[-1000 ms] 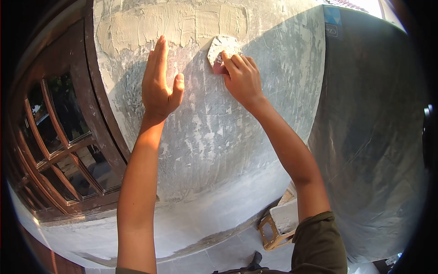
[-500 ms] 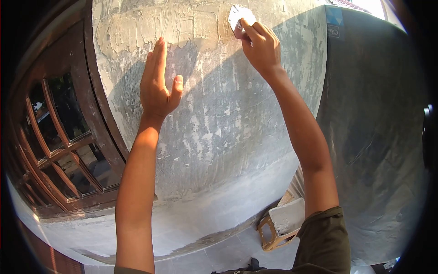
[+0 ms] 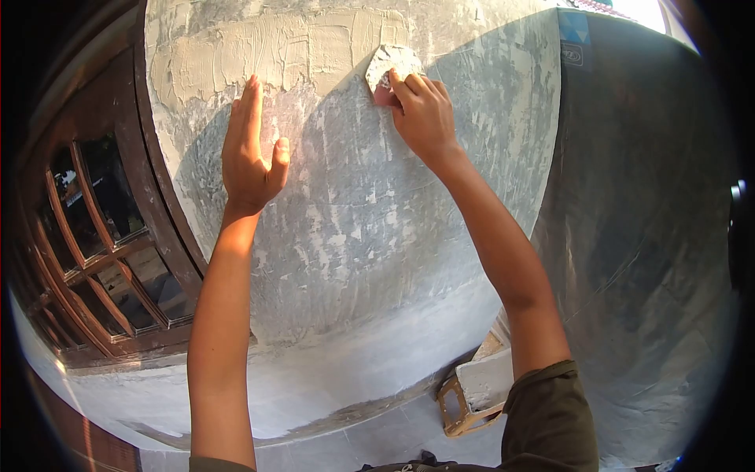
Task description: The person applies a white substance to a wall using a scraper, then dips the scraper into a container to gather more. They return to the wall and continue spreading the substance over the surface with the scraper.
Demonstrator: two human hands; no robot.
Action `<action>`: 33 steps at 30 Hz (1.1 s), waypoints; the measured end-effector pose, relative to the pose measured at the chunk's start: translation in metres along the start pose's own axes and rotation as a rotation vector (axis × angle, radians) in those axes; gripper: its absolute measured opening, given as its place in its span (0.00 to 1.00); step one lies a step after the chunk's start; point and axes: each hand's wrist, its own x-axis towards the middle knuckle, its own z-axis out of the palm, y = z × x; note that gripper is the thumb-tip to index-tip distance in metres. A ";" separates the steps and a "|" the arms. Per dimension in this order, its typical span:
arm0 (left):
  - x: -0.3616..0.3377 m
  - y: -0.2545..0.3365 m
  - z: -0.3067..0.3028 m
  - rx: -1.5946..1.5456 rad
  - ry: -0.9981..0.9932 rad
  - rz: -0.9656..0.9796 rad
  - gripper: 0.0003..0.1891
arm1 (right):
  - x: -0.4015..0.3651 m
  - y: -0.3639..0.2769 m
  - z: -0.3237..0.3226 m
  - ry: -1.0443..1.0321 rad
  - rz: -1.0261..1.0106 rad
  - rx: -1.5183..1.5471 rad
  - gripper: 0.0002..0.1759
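A putty scraper, its face caked with pale putty, is pinched in my right hand, thumb and fingers closed round it. It lies against the grey wall, just under the right end of a band of wet cream putty. My left hand rests with straight fingers against the wall, thumb apart and nothing in it. Its fingertips come right up to the lower edge of the putty band.
On the left is a brown wooden window with glass panes. A dark sheet hangs to the right of the wall. Low on the tiled floor stands a tan stool with a putty-smeared whitish container on it.
My right hand has moved down and slightly left with the scraper, off the upper part of the putty band. The left hand stays flat on the wall, a little further left in view.
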 end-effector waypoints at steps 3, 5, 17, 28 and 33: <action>0.000 -0.002 0.000 0.000 -0.001 0.004 0.38 | -0.029 -0.031 -0.004 -0.037 0.050 0.032 0.22; 0.000 -0.001 0.000 0.005 -0.002 0.003 0.38 | -0.046 -0.056 -0.012 -0.062 0.122 0.167 0.23; -0.004 0.007 0.005 0.041 -0.030 -0.024 0.39 | 0.052 0.021 0.010 0.198 -0.057 0.009 0.21; -0.003 0.008 0.005 0.048 -0.021 -0.004 0.39 | -0.018 -0.033 -0.001 -0.024 0.028 0.016 0.20; -0.003 0.009 0.004 0.045 -0.032 -0.004 0.40 | -0.040 -0.076 -0.033 -0.086 0.130 0.312 0.21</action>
